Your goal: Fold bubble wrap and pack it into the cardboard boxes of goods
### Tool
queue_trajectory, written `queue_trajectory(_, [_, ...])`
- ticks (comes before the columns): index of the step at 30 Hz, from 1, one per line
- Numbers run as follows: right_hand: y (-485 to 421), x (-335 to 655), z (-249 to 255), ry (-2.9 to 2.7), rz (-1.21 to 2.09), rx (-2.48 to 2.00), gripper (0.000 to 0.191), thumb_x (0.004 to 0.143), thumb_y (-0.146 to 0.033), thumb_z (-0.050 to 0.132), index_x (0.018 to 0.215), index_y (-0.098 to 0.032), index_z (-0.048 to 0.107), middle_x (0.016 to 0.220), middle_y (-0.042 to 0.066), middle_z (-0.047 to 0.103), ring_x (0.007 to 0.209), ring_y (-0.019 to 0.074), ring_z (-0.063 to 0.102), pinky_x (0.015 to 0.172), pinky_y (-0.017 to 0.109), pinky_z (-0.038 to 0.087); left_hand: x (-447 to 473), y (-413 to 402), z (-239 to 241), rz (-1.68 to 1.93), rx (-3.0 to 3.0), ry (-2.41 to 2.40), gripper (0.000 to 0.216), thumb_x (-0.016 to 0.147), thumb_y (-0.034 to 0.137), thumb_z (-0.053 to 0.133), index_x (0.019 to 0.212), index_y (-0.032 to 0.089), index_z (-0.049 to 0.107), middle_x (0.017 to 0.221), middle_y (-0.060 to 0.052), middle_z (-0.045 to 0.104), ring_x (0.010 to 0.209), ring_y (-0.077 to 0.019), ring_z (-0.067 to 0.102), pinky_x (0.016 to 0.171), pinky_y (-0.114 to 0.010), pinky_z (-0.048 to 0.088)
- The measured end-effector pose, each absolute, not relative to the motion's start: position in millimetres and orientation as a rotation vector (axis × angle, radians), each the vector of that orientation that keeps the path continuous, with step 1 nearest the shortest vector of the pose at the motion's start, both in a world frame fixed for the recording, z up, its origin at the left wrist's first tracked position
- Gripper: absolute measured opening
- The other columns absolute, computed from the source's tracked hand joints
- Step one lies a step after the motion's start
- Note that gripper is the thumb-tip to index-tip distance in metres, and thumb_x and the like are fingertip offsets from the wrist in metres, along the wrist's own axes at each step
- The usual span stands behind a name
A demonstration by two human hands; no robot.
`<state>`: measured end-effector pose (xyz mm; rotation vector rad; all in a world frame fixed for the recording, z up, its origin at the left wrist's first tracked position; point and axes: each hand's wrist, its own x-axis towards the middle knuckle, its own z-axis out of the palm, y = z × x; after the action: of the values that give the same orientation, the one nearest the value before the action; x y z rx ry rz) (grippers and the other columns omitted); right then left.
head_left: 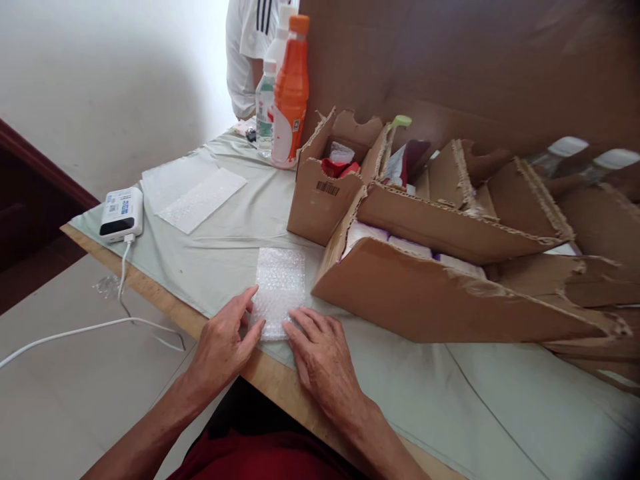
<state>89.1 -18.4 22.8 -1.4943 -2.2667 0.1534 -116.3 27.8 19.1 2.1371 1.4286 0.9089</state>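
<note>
A small sheet of bubble wrap (279,283) lies on the pale green tablecloth (225,247) near the table's front edge. My left hand (223,343) rests at its near left corner, fingers stretched out and touching the wrap. My right hand (320,353) lies flat at its near right corner, fingertips on the edge. Neither hand grips anything.
Torn cardboard boxes (425,293) holding white packets stand right of the wrap. Behind them are an orange bottle (290,93) and clear bottles. More bubble wrap sheets (193,193) and a white power bank (121,213) with cable lie at left. Another person in a white shirt (245,47) stands beyond.
</note>
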Motion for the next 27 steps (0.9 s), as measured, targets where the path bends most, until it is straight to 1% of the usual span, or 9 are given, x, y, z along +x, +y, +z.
queue_trajectory(2, [-19, 89, 24, -2.252, 0.167, -1.484, 0.031, 0.093, -0.006, 0.054, 0.118, -0.020, 0.066, 0.132, 0.008, 0.069, 0.126, 0.0246, 0.054, 0.101, 0.041, 0.039, -119, 24, 22, 0.968, 2.208, 1.400, 0.045, 0.096, 0.025, 0.057, 0.141, 0.022, 0.051, 0.111, -0.008, 0.066, 0.090, -0.0186, 0.067, 0.081, -0.032, 0.057])
queue_trajectory(5, [-19, 91, 26, -2.231, 0.202, -1.488, 0.030, 0.091, -0.005, 0.057, 0.115, -0.021, 0.066, 0.131, 0.007, 0.069, 0.124, 0.0236, 0.056, 0.100, 0.039, 0.039, -125, 16, 24, 1.012, 2.328, 1.306, 0.044, 0.096, 0.023, 0.058, 0.140, 0.025, 0.053, 0.131, -0.012, 0.060, 0.120, -0.0257, 0.061, 0.100, -0.039, 0.054])
queue_trajectory(8, [-17, 93, 30, -2.229, 0.248, -1.500, 0.026, 0.091, -0.006, 0.059, 0.111, -0.022, 0.065, 0.126, 0.005, 0.070, 0.119, 0.0224, 0.058, 0.099, 0.038, 0.039, -130, 10, 16, 0.947, 2.448, 1.158, 0.045, 0.093, 0.018, 0.059, 0.137, 0.027, 0.057, 0.139, -0.011, 0.059, 0.131, -0.0280, 0.056, 0.105, -0.042, 0.052])
queue_trajectory(10, [-14, 95, 35, -2.242, 0.301, -1.497, 0.022, 0.092, -0.008, 0.060, 0.107, -0.023, 0.066, 0.120, 0.004, 0.072, 0.114, 0.0209, 0.060, 0.098, 0.037, 0.040, -132, 10, 9, 0.906, 2.512, 1.083, 0.042, 0.092, 0.016, 0.059, 0.133, 0.027, 0.060, 0.137, -0.010, 0.063, 0.134, -0.0285, 0.054, 0.107, -0.043, 0.052])
queue_trajectory(12, [-12, 96, 40, -2.247, 0.376, -1.497, 0.016, 0.094, -0.009, 0.058, 0.100, -0.023, 0.066, 0.108, 0.002, 0.074, 0.104, 0.0186, 0.063, 0.094, 0.035, 0.041, -131, 12, 5, 0.923, 2.532, 1.043, 0.038, 0.092, 0.014, 0.058, 0.128, 0.027, 0.063, 0.129, -0.008, 0.069, 0.130, -0.0268, 0.058, 0.104, -0.040, 0.054])
queue_trajectory(14, [-10, 98, 45, -2.227, 0.457, -1.507, 0.016, 0.096, -0.010, 0.056, 0.093, -0.022, 0.065, 0.094, 0.000, 0.073, 0.092, 0.0166, 0.063, 0.089, 0.033, 0.041, -129, 17, 6, 0.981, 2.507, 1.016, 0.034, 0.093, 0.012, 0.057, 0.123, 0.025, 0.065, 0.115, -0.007, 0.075, 0.120, -0.0238, 0.065, 0.097, -0.035, 0.057])
queue_trajectory(17, [-8, 101, 50, -2.178, 0.556, -1.517, 0.017, 0.095, -0.010, 0.056, 0.089, -0.022, 0.066, 0.085, -0.001, 0.072, 0.084, 0.0157, 0.063, 0.086, 0.033, 0.040, -124, 23, 13, 1.036, 2.457, 0.991, 0.030, 0.093, 0.011, 0.057, 0.118, 0.024, 0.066, 0.102, -0.006, 0.077, 0.106, -0.0216, 0.071, 0.089, -0.031, 0.060])
queue_trajectory(23, [-9, 101, 54, -2.169, 0.630, -1.476, 0.016, 0.095, -0.012, 0.058, 0.097, -0.023, 0.070, 0.094, 0.002, 0.075, 0.090, 0.0186, 0.064, 0.088, 0.034, 0.041, -118, 24, 26, 0.957, 2.384, 0.987, 0.026, 0.092, 0.008, 0.058, 0.111, 0.022, 0.068, 0.099, -0.006, 0.077, 0.106, -0.0230, 0.070, 0.092, -0.035, 0.056])
queue_trajectory(27, [-11, 113, 54, -2.200, 0.554, -1.421, 0.028, 0.090, -0.004, 0.054, 0.100, -0.023, 0.072, 0.101, 0.004, 0.077, 0.094, 0.0203, 0.066, 0.087, 0.036, 0.045, -113, 12, 36, 0.973, 2.316, 0.971, 0.024, 0.091, 0.009, 0.062, 0.110, 0.021, 0.065, 0.097, -0.006, 0.075, 0.099, -0.0221, 0.069, 0.090, -0.038, 0.054])
